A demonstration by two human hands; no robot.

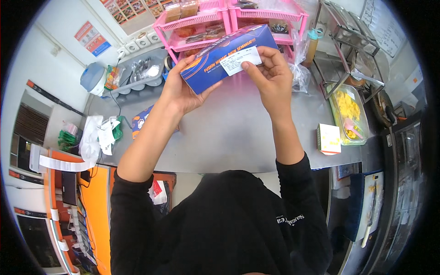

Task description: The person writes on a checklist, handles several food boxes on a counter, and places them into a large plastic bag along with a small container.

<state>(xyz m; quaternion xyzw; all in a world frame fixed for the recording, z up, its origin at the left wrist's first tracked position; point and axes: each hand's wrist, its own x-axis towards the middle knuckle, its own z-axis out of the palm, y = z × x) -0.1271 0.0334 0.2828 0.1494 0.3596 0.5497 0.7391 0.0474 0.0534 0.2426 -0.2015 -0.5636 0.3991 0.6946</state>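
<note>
Above the steel table, my left hand grips the left end of a blue printed cardboard food box, thumb over its top edge and fingers beneath. The box is raised and tilted, its right end higher. A white printed label lies against the front side of the box, at its lower right. My right hand pinches the right end of that label between thumb and fingers. Whether the label is fully stuck down I cannot tell. Another blue printed box rests on the table, partly hidden behind my left forearm.
Pink plastic racks with packed food stand at the back. A grey cutlery tray is at back left, near paper slips. On the right are a metal rack, a glass container of yellow food and a small white box.
</note>
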